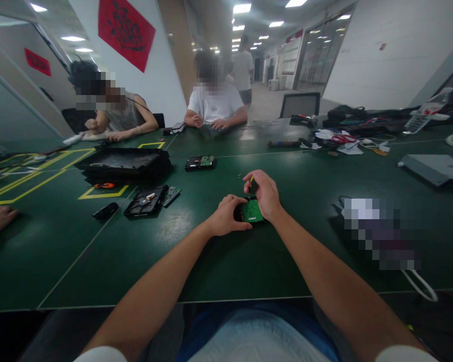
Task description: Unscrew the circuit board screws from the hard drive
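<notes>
A hard drive [252, 212] lies on the green table with its green circuit board facing up. My left hand [228, 216] grips it from the left, thumb along the near edge and fingers at the far side. Above the drive's far right part, my right hand [268, 193] is closed around a screwdriver [253, 185] with a black and yellow handle. The screwdriver's tip is hidden, so I cannot tell whether it touches the board. A few tiny screws [239, 176] lie just beyond the drive.
To the left are stacked black trays [124, 163], an opened drive [145, 201] with a loose circuit board [171, 196], and another hard drive [200, 162]. A blurred-out object [377, 231] and a grey box [438, 168] are at right. Two people sit across; another person's hand [0, 219] rests far left.
</notes>
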Tool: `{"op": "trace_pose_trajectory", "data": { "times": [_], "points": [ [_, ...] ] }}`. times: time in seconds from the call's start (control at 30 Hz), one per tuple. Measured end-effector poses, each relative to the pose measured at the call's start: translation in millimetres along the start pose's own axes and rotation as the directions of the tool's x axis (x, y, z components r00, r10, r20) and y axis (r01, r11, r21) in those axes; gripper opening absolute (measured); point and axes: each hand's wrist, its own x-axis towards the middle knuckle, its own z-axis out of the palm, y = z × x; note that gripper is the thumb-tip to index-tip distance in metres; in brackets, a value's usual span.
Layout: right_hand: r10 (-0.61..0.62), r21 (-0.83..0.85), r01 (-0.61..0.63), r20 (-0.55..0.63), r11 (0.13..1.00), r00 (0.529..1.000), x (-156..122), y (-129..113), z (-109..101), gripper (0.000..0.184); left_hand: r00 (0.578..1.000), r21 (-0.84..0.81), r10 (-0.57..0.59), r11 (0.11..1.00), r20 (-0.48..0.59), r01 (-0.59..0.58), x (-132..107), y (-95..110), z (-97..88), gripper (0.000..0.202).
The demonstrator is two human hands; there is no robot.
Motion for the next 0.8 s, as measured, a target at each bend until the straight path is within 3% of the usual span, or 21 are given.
{"op": "trace_pose_trajectory", "data": {
  "times": [0.27, 0.47, 0.8],
  "points": [
    [0.047, 0.116, -0.045, -0.014, 0.992, 0.999, -0.1, 2.1, 2.6, 0.033, 1.000, -0.015, -0.016, 1.000, 0.002, 0.016, 0.4, -1.8, 1.0, 0.088],
    [0.106, 0.082, -0.103, -0.028, 0.991, 0.994, 1.4, 1.3, 1.3, 0.056, 1.000, -0.023, -0.018, 1.000, 0.005, 0.018, 0.0, -0.9, 0.3, 0.086],
    [0.032, -0.003, -0.032, -0.009, 0.999, 0.999, -0.9, 0.0, 1.1, 0.040, 1.000, -0.019, -0.021, 1.000, 0.010, 0.021, -0.5, 1.5, -0.7, 0.085]
  ]
}}
